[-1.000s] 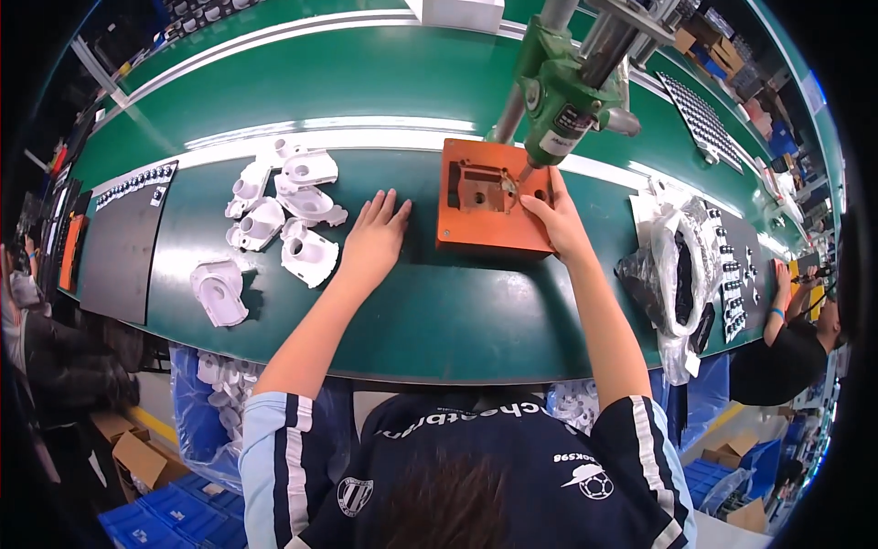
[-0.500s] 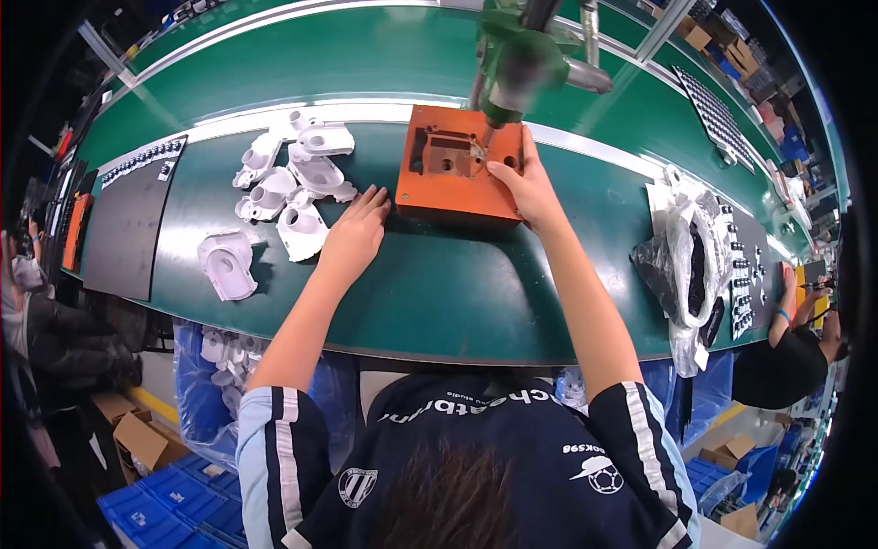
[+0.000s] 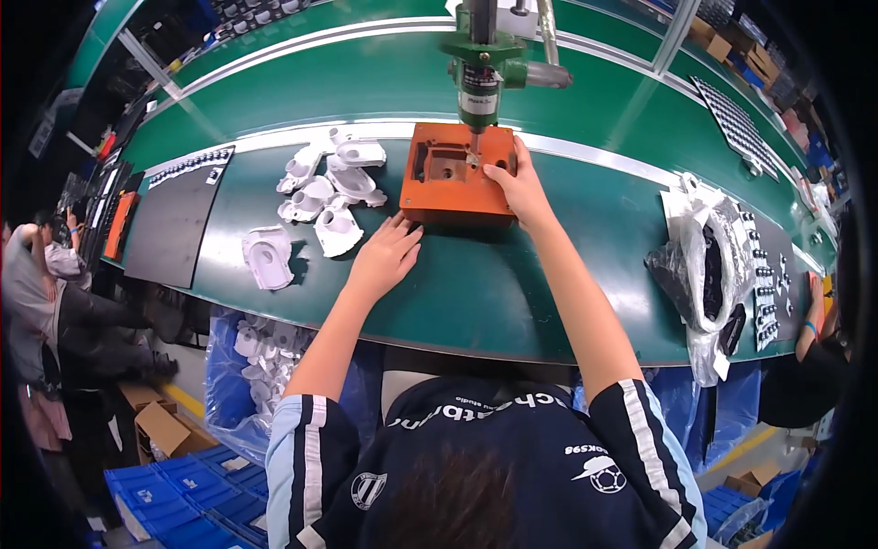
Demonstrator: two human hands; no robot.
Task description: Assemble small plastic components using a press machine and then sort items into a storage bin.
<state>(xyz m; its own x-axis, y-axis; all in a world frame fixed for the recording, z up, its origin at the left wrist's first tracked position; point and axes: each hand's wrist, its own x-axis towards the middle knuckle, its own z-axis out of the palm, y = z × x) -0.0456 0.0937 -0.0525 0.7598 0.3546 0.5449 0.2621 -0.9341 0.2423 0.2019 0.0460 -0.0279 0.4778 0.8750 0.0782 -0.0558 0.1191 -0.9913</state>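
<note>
An orange fixture block (image 3: 457,194) with a recessed pocket rests on the green worktable. A green-bodied spindle tool (image 3: 479,91) stands over it, its thin tip reaching down to a small metal piece at the pocket's right edge. My right hand (image 3: 519,188) grips the block's right side, thumb on top near the tip and fingers along the side. Against the block's front left corner lies my left hand (image 3: 390,252), palm down, fingers stretched out and holding nothing. Left of it lie several white molded plastic parts (image 3: 337,231), with one part (image 3: 268,258) apart from the pile.
A dark board (image 3: 174,224) edged with small black pieces lies at left. Clear plastic bags (image 3: 700,265) and strips of black parts (image 3: 766,284) lie at right. Bag-lined blue bins (image 3: 229,366) stand below the table edge. Other people work at both sides.
The view has shifted slightly. The spindle tool, blurred before, now shows sharply and more upright above the block. My left hand's fingertips have come to the block's front left corner. My right hand keeps its grip.
</note>
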